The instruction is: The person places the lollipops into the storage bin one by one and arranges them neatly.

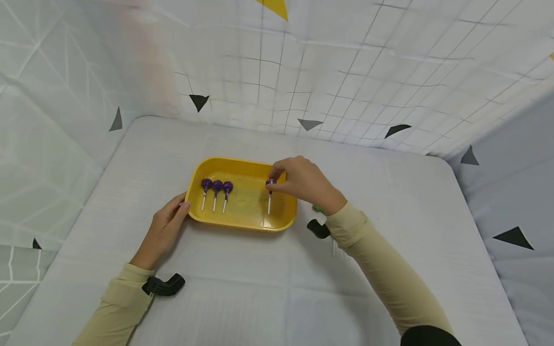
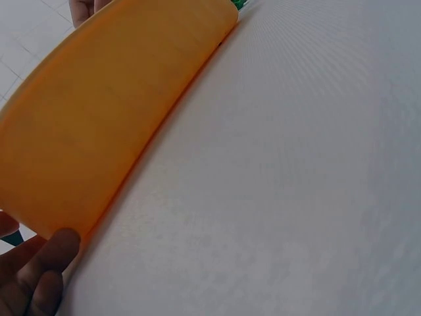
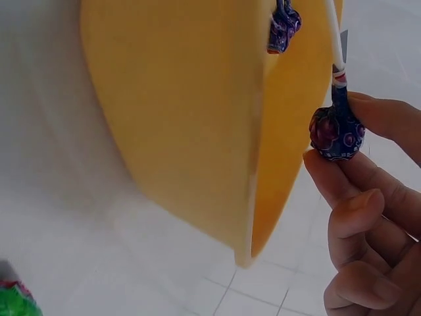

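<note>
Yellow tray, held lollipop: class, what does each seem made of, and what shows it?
Yellow tray: probably plastic, slightly glossy; pale reflections show on its smooth inside. Held lollipop: wrapper likely plastic film or foil, shiny, printed, crinkled; its smooth white stick could be plastic or paper.

left hand (image 1: 165, 225) grips, right hand (image 1: 306, 180) pinches, both forearms (image 1: 389, 271) slanting inward.

Four purple lollipops (image 1: 217, 185), one yellow tray (image 1: 248, 194), two hands (image 1: 163, 229) (image 1: 304, 182).

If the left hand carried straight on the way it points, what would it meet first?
The yellow, round-cornered, plastic-looking tray: the left hand touches its left end, so no gap shows. Pressing on would probably push the tray along.
</note>
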`<state>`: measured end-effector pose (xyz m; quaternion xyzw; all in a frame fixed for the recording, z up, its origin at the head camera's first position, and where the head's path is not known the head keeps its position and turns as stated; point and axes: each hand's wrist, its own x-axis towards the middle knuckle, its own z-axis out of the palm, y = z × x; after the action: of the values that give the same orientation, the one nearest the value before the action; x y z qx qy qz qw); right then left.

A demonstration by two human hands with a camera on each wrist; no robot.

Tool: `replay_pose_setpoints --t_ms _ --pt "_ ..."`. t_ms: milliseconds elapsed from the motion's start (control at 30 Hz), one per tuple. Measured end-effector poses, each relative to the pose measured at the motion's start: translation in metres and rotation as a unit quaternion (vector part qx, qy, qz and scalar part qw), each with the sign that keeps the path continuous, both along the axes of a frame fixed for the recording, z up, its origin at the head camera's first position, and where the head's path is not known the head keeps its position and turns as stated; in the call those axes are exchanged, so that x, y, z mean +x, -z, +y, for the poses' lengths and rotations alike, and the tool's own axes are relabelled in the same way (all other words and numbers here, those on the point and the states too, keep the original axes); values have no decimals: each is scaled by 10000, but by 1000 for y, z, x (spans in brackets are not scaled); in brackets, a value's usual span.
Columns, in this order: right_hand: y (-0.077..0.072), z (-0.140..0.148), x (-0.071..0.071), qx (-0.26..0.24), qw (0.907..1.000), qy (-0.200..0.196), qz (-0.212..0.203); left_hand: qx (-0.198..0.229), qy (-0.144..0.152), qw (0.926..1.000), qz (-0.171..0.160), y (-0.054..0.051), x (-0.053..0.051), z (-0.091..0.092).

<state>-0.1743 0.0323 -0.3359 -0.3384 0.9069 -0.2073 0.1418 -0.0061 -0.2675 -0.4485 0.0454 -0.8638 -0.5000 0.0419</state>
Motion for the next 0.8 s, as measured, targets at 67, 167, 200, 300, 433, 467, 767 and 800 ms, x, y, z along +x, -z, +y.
replay_pose_setpoints --t_ms 67,167,200,300,433,467,767,800 --pt "1 -4 0 35 10000 -14 12 0 -3 10000 0 0 0 0" --pt "1 -8 0 93 9999 -38 -8 8 0 10000 0 0 0 0" --pt "1 -10 -1 109 9999 -57 -11 8 -2 10000 -3 0 0 0" --pt "1 -15 -1 153 9998 -131 -10 20 -16 10000 -27 0 0 0" --pt "0 -20 -1 185 9996 -214 35 -13 -31 10000 -30 1 0 -1" --pt "0 -22 -2 197 9995 -234 51 -18 -29 10000 -24 1 0 -1" --pt "-3 -35 -4 310 9987 -379 131 -34 -23 10000 -45 2 0 -1" --pt "-3 -36 -4 320 9986 -397 139 -24 -21 10000 -51 2 0 -1"
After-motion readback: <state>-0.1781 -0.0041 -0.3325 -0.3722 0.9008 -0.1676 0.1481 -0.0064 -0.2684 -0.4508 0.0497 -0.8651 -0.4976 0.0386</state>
